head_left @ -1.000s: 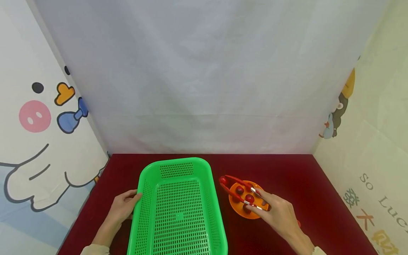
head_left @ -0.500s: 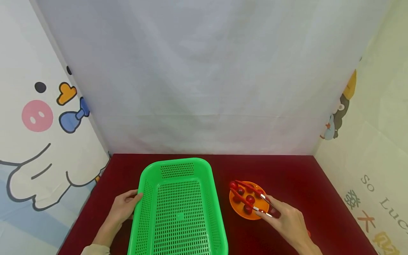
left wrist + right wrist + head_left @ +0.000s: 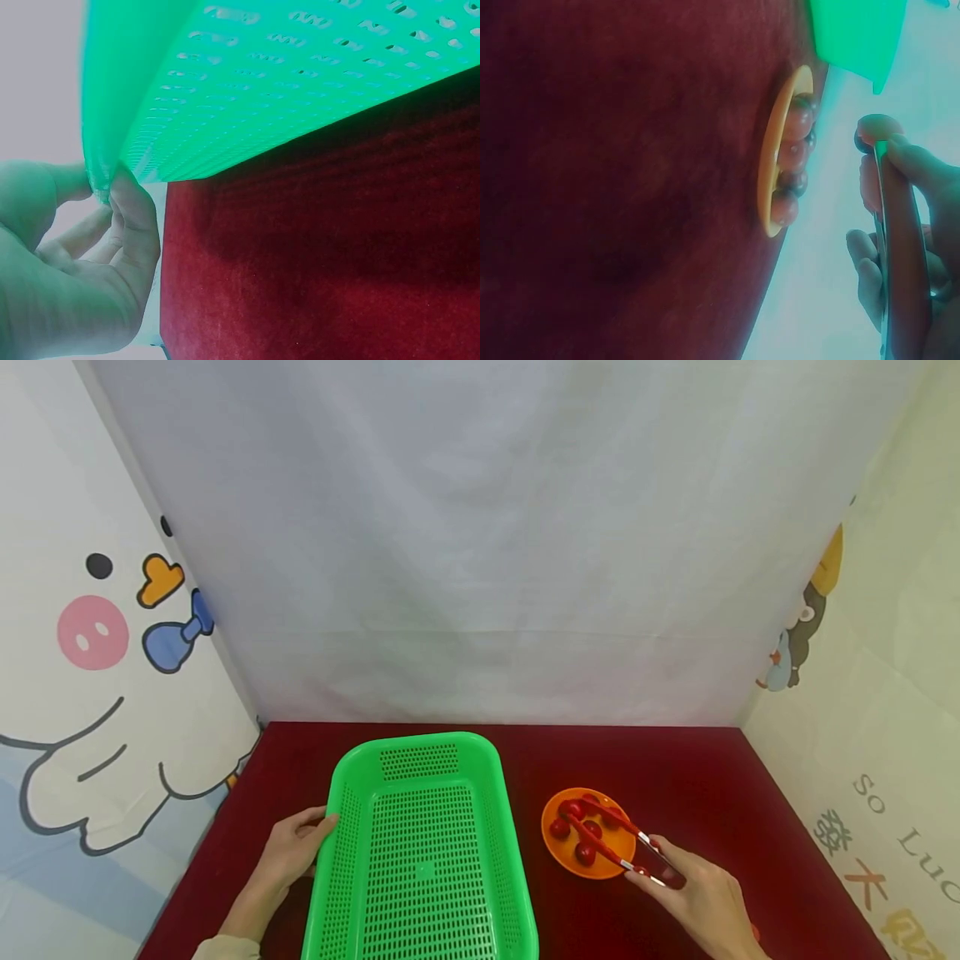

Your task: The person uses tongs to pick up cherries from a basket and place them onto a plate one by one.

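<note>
At the left, my left hand [image 3: 294, 845] pinches the rim of a green perforated plastic basket [image 3: 322, 868]; the left wrist view shows thumb and fingers on either side of the rim [image 3: 105, 112]. On the right, my right hand [image 3: 701, 893] grips red tongs [image 3: 600, 843] with metal bands. Between the tong tips, over an orange plate [image 3: 551, 852], sits a small round red fruit [image 3: 573, 809] like a cherry tomato. Several similar fruits [image 3: 585, 853] lie on the plate. In the right wrist view, the tongs [image 3: 904, 255] stand apart from the plate [image 3: 771, 150].
A dark red cloth [image 3: 675, 768] covers the table. Behind it hangs a pale curtain [image 3: 480, 552], with printed cartoon panels [image 3: 75, 735] at left and a lettered panel [image 3: 885, 760] at right. The basket's interior shows only its slotted floor [image 3: 420, 835].
My right hand has moved right and towards me, bringing the tong tips and fruit from beyond the plate's left edge to over the plate. The left hand keeps hold of the basket rim.
</note>
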Demonstrator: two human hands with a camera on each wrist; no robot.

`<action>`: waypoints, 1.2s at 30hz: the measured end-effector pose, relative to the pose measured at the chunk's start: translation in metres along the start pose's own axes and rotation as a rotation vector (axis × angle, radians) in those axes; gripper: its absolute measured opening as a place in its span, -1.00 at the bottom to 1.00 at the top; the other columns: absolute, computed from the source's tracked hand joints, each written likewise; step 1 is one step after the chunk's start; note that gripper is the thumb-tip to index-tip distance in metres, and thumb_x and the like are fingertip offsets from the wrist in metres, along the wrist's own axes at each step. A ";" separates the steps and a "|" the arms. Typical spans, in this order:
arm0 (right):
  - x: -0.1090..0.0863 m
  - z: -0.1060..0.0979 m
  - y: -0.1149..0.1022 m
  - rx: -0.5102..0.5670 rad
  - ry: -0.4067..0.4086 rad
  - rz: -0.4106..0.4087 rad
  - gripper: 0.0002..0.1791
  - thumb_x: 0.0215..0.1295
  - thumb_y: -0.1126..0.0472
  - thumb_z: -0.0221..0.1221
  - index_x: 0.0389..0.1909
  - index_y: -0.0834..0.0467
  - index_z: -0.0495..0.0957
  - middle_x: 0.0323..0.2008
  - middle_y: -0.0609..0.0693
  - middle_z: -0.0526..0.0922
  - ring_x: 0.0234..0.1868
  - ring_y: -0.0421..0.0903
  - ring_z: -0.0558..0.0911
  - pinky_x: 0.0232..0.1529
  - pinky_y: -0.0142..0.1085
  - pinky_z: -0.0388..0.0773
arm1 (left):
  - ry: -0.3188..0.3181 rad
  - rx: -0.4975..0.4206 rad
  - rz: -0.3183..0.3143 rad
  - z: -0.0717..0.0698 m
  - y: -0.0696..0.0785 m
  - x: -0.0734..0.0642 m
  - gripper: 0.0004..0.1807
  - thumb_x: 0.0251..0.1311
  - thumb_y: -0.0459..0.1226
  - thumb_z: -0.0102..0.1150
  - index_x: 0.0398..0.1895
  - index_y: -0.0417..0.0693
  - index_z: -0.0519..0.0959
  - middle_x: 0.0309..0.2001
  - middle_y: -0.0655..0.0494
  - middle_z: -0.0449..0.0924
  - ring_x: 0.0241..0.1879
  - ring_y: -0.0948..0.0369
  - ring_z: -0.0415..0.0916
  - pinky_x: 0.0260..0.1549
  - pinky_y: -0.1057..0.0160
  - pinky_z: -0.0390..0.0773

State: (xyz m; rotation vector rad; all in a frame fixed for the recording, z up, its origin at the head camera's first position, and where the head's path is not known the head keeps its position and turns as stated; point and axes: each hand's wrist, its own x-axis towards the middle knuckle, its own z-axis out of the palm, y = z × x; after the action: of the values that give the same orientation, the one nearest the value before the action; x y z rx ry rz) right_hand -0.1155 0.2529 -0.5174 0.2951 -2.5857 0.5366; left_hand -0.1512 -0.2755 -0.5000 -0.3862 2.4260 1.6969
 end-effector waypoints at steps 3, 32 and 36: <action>-0.003 -0.003 0.004 -0.015 -0.024 0.035 -0.36 -0.14 -0.03 0.66 -0.01 0.16 0.77 -0.60 -0.29 0.50 -0.56 -0.35 0.36 -0.58 -0.43 0.36 | -0.001 0.005 -0.002 0.000 0.000 0.001 -0.37 0.56 -0.10 0.08 0.48 -0.36 0.29 0.02 -0.27 0.67 -0.32 0.09 0.71 -0.36 0.05 0.73; -0.022 -0.023 0.029 -0.031 -0.300 0.226 -0.32 0.08 -0.27 0.48 0.07 0.14 0.71 -0.67 -0.26 0.39 -0.59 -0.25 0.34 -0.55 -0.32 0.27 | -0.001 -0.002 -0.030 0.000 -0.003 0.004 -0.35 0.57 -0.06 0.06 0.49 -0.34 0.28 0.00 -0.23 0.67 -0.34 0.13 0.69 -0.37 0.09 0.72; -0.020 -0.025 0.029 -0.051 -0.297 0.199 -0.37 0.06 -0.26 0.50 0.01 0.12 0.72 -0.70 -0.26 0.34 -0.62 -0.27 0.30 -0.57 -0.33 0.25 | -0.005 0.001 -0.026 0.000 -0.002 0.004 -0.33 0.56 -0.06 0.07 0.49 -0.34 0.27 0.01 -0.25 0.67 -0.33 0.13 0.70 -0.36 0.08 0.72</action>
State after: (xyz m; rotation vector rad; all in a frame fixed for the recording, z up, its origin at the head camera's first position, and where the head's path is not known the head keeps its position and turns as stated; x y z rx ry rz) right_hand -0.0965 0.2922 -0.5162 0.1056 -2.9331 0.5283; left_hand -0.1542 -0.2765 -0.5029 -0.4116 2.4080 1.6835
